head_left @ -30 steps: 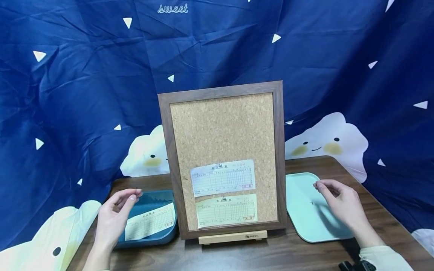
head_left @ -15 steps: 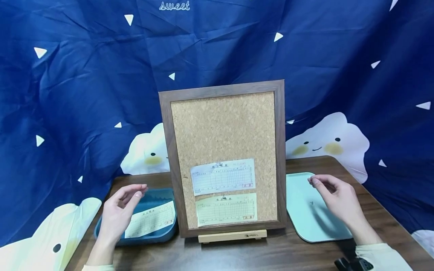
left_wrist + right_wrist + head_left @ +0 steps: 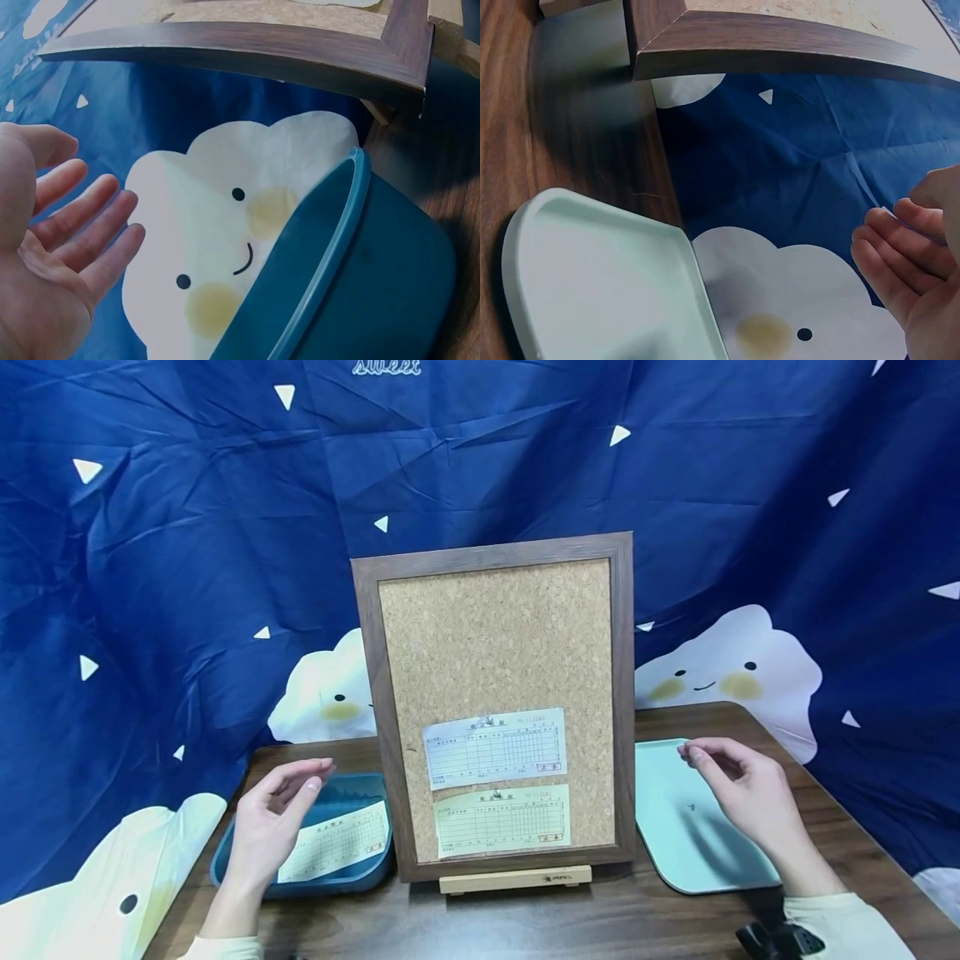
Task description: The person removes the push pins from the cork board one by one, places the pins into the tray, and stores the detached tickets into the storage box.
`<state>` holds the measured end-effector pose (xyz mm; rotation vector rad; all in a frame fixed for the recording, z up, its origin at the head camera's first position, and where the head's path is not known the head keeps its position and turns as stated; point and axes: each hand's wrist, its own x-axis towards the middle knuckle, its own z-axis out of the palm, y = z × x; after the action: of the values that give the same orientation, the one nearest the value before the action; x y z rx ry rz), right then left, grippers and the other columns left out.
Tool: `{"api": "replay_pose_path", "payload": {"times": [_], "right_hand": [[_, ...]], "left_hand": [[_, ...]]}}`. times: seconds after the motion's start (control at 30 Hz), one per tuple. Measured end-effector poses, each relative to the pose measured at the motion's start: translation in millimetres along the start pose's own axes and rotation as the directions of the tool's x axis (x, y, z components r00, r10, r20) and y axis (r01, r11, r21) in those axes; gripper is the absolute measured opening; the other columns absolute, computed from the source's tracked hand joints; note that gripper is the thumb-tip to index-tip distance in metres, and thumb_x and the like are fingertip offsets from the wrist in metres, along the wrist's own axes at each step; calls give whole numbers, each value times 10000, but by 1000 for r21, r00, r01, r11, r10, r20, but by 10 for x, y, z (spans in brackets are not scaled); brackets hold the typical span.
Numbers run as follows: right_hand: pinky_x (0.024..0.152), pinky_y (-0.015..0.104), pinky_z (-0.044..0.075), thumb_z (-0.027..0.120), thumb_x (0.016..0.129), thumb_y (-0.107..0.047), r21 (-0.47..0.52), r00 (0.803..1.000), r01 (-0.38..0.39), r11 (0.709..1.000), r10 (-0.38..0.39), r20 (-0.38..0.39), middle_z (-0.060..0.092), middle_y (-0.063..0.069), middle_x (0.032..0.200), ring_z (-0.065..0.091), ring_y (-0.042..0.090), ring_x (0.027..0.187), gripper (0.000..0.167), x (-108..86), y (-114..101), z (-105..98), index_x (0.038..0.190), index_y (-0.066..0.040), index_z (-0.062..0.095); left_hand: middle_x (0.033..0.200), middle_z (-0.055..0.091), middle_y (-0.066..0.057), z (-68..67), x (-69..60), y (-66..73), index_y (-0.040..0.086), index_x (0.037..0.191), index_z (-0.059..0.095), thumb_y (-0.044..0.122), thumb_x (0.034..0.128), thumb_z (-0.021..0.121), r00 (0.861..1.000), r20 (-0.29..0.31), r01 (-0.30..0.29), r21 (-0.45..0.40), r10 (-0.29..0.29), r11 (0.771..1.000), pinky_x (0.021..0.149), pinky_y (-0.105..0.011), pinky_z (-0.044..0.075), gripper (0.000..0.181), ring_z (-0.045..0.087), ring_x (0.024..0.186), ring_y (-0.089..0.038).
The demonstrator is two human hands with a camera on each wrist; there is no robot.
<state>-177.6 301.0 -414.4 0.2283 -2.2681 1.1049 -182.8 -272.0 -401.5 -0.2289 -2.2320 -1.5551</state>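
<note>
My left hand (image 3: 266,827) hovers over the near left part of a blue bin (image 3: 225,852), fingers loosely bent, nothing seen in it. In that bin lies a pale green printed slip (image 3: 337,842). Above a mint tray (image 3: 667,852) hangs my right hand (image 3: 750,793), relaxed, with no object visible between its fingers. A tiny dark item (image 3: 691,807), too small to identify, sits on the tray. Between the hands stands a framed cork board (image 3: 495,635). A bluish slip (image 3: 495,750) and, below it, a greenish slip (image 3: 502,827) are fixed low on the cork.
A light wooden stand (image 3: 515,880) supports the board on the brown table (image 3: 480,927). Behind it hangs a blue curtain (image 3: 480,460) with clouds and triangles. By my right sleeve is a black device (image 3: 780,941).
My left hand has drifted right and slightly up. My right hand has shifted slightly left and up. The head view has tilted a little; the slips stay in place.
</note>
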Motion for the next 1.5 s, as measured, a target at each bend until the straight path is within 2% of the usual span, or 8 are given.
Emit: {"api": "replay_pose_path", "payload": {"times": [0.43, 0.67, 0.93, 1.2, 1.33, 1.5], "right_hand": [[731, 30, 497, 709, 1028, -54, -35, 1000, 23, 999, -23, -13, 646, -435, 1010, 621, -258, 902, 114, 38, -131, 25, 1099, -14, 788], [729, 21, 500, 712, 1013, -24, -24, 999, 47, 999, -48, -23, 652, -429, 1015, 634, -245, 894, 111, 50, -203, 5, 1091, -16, 790], [772, 16, 505, 719, 1002, 6, 7, 997, 65, 998, -65, -29, 673, -404, 1026, 647, -229, 923, 126, 70, -289, 22, 1098, -24, 794], [795, 29, 513, 733, 990, 20, 49, 997, 68, 996, -66, -38, 714, -361, 1020, 676, -192, 928, 139, 99, -389, 32, 1100, -31, 803], [803, 32, 516, 729, 991, 27, 60, 997, 67, 996, -64, -41, 720, -353, 1012, 685, -178, 921, 137, 104, -438, 36, 1096, -25, 801], [804, 37, 515, 724, 991, 35, 71, 996, 74, 995, -71, -47, 731, -338, 1005, 690, -163, 917, 140, 117, -487, 34, 1092, -25, 800]], "left_hand": [[1249, 782, 83, 29, 10, 57, -47, 1296, 706, 24, 1068, 648, 999, 12, -36, -53, 37, 998, 995, -153, 560, 245, 750, 1152, -32], [1252, 793, -3, 54, 2, 58, -67, 1287, 703, -21, 1057, 640, 997, 28, -64, -102, 67, 993, 996, -175, 570, 243, 757, 1151, -64], [1302, 778, -39, 94, 4, 82, -30, 1302, 710, -12, 1060, 637, 993, 49, -102, -83, 106, 991, 993, -166, 567, 253, 740, 1182, -54], [1376, 741, 10, 136, 41, 136, -40, 1335, 674, -13, 1059, 635, 980, 116, -150, -102, 161, 983, 1024, -163, 550, 280, 710, 1241, -37], [1416, 720, -58, 172, 37, 193, -44, 1347, 662, -25, 1056, 632, 974, 144, -159, -130, 177, 979, 1045, -184, 550, 293, 702, 1262, -45], [1452, 692, -76, 239, 46, 246, -51, 1347, 659, -51, 1048, 627, 963, 161, -187, -165, 214, 968, 1065, -189, 541, 301, 689, 1288, -52]]}}
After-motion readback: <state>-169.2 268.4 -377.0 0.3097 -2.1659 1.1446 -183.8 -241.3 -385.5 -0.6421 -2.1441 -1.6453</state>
